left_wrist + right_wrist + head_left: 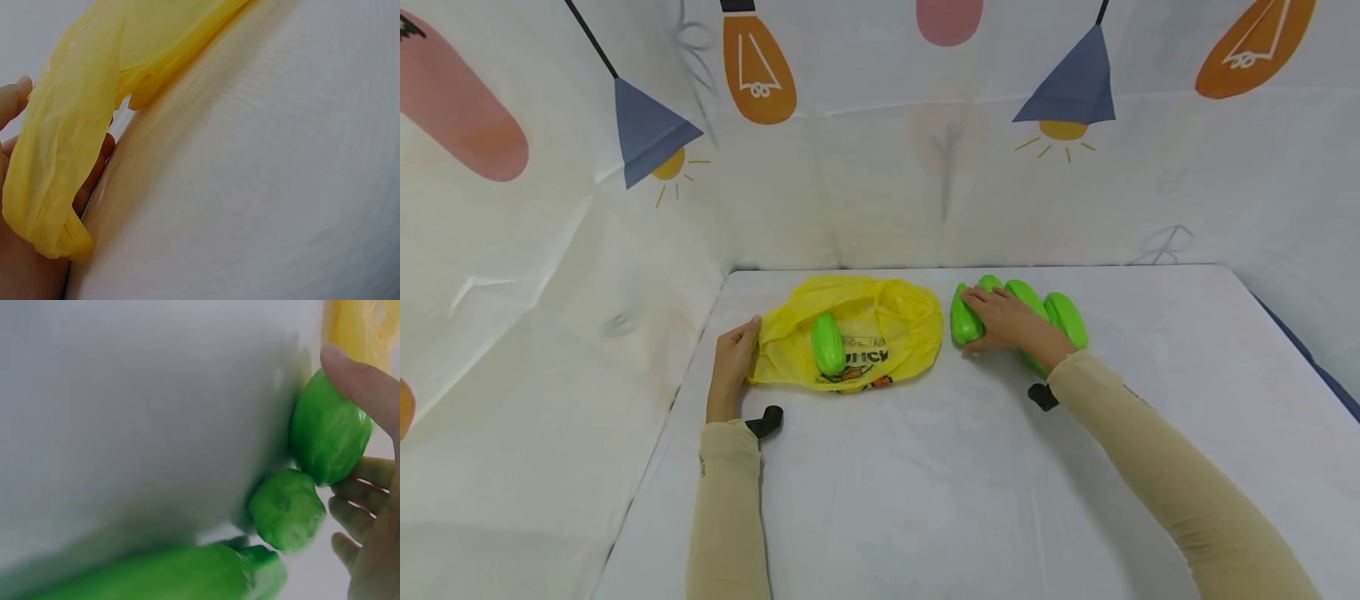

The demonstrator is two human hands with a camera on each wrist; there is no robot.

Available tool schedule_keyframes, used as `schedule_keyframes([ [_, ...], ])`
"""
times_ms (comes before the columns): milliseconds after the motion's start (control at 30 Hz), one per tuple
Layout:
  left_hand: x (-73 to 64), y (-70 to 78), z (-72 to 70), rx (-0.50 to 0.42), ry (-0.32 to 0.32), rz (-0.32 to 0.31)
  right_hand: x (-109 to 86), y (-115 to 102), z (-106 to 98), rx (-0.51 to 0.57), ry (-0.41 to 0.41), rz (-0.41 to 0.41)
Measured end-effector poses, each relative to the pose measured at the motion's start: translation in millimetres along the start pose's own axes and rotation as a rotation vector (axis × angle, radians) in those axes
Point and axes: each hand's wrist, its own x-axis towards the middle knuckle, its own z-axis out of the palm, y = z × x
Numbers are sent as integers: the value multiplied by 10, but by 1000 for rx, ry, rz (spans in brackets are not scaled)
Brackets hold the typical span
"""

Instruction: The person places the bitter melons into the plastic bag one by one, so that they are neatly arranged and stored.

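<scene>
A yellow plastic bag lies flattened at the back left of the table, with printing on it. My left hand holds its left edge, and in the left wrist view the thin film of the bag passes between thumb and fingers. One green toy vegetable lies at the bag, whether inside or on top I cannot tell. My right hand grips the leftmost of several glossy green toy vegetables, thumb at one end and fingers behind it. In the right wrist view this vegetable looks plump and ridged.
Beside the gripped one lie other green vegetables, partly hidden under my right hand and wrist. A rounded green end touches it. The white table meets a printed cloth backdrop at the back and left.
</scene>
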Motion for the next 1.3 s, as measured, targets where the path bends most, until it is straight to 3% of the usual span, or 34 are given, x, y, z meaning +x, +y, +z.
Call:
schedule_keyframes([
  [433, -35, -19, -8, -2, -15, -18, -33, 1, 30, 47, 25, 43],
  [767, -24, 9, -18, -14, -26, -24, -2, -32, -181, 16, 117, 4],
  [933, -100, 142, -20, -30, -39, -49, 56, -231, -339, 28, 121, -40],
  [1133, -259, 326, -29, -15, -58, -20, 209, -611, -424, 15, 95, -132],
  [1233, -272, 332, -32, -4, -64, 0, 323, -792, -395, 1, 79, -195],
  [1300, -193, 234, -23, -2, -55, 3, 386, -910, -367, 2, 66, -221],
])
